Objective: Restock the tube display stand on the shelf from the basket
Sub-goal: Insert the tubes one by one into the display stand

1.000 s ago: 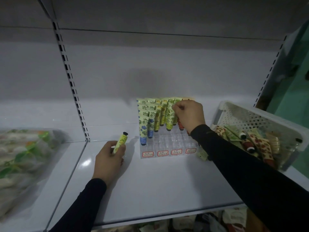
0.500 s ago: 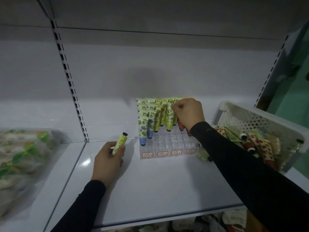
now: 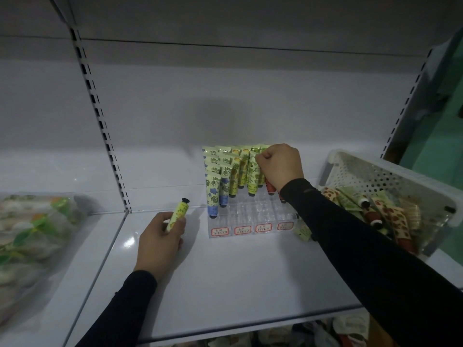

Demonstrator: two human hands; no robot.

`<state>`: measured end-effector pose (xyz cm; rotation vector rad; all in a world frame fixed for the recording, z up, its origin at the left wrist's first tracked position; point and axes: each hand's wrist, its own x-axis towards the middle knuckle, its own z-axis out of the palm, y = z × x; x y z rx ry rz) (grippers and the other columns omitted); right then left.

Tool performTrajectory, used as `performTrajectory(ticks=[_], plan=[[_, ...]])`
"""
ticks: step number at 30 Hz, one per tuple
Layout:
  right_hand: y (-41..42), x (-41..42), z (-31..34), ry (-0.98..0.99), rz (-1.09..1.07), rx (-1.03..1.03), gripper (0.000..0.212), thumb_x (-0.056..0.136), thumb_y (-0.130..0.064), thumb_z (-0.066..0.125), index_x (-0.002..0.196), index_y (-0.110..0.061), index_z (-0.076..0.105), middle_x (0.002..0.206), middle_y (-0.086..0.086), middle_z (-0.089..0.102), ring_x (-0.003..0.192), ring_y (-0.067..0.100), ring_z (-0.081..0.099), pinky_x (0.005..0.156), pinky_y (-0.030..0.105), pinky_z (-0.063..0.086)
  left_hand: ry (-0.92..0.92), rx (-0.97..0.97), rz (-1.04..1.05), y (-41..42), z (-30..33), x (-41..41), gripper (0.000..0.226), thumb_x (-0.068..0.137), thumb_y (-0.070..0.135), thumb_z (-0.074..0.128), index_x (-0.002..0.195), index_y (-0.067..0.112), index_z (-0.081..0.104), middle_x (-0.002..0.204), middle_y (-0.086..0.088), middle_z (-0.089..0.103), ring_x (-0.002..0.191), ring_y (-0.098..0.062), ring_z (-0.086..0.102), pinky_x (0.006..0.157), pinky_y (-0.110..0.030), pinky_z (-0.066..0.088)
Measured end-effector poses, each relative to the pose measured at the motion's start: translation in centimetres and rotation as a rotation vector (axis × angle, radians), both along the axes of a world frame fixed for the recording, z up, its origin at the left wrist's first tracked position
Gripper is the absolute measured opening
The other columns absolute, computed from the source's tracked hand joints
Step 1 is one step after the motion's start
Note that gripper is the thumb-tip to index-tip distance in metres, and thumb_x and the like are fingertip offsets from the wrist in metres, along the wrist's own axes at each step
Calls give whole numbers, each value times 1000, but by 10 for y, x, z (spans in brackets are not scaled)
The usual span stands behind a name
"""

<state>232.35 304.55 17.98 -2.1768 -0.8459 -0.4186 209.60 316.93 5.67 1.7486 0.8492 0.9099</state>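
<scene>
The left hand [image 3: 160,237] gripped a yellow tube [image 3: 177,213], cap up, left of the display stand [image 3: 250,219]. The right hand [image 3: 280,166] pinched a green tube [image 3: 253,171] in the stand's rear rows; the basket [image 3: 390,181] lay to its right.

The right hand [image 3: 280,166] hides its fingertips and the rear tubes [image 3: 253,169] behind it.

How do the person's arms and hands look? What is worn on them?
Both arms are covered by long, close-fitting black sleeves that end at the wrists. The left hand and the right hand are bare: no gloves. No ring, watch or bracelet is visible from this view. The right sleeve shows a faint small mark near the cuff, too dim to read.
</scene>
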Motion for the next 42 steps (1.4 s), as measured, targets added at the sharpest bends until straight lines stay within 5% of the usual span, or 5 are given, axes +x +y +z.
performTrajectory(ticks=[10,19,29,37,42], plan=[[-2,-1,-1,9,3,8,38,89,-22,59,60,2,59,57,10,51,51,16,43,56,26,38,-8,3,3,0,0,0,13,96,31,58,100,20,62,80,-6,69,57,-15,59,55,-22,44],[-12,1,-3,52,95,105,41,89,-34,62,73,3,68,71,20,66,66,31,62,69,39,55,-31,-16,8,1,-2,0,10,96,30,58,98,21,63,82,-5,69,57,-13,59,52,-16,43],[-52,-35,-12,99,245,103,45,94,-41,54,70,-5,67,69,14,68,66,27,65,71,35,56,-212,-160,-51,-9,11,-10,14,94,21,62,103,10,63,85,-10,71,66,-20,61,63,-31,54],[-59,-76,-17,344,544,-24,23,93,-40,58,99,-22,71,88,-16,67,72,7,69,73,29,58,-253,-442,-410,-43,38,-17,24,84,30,70,89,7,71,72,-6,57,69,-21,53,62,-33,44],[-66,-82,-17,499,642,-4,34,91,-41,62,118,-21,64,106,-3,67,76,8,70,65,22,56,-133,-357,-595,-65,52,-5,22,84,28,70,88,6,72,72,-9,57,65,-20,55,60,-30,43]])
